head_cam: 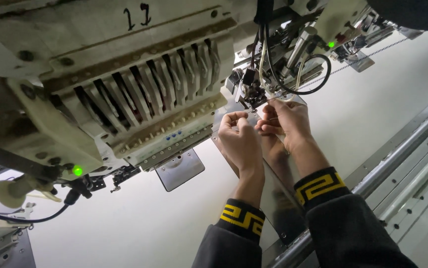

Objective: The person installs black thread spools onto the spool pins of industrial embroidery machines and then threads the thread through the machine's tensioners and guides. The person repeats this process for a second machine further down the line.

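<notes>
Both my hands reach up under the needle area (251,94) of a cream-coloured embroidery machine head (124,84). My left hand (240,141) has its fingers curled and pinched together just below the needles. My right hand (284,124) is beside it, fingers pinched near the same spot, touching the left. Whatever they pinch is too thin to make out; it may be thread. Both sleeves are dark grey with black and yellow patterned cuffs (243,218).
White fabric (373,109) lies stretched under the machine. A metal needle plate (180,168) shows below the head. Green lamps (77,170) glow on the heads. Black cables (318,74) loop at upper right. A grey metal rail (397,164) runs diagonally at right.
</notes>
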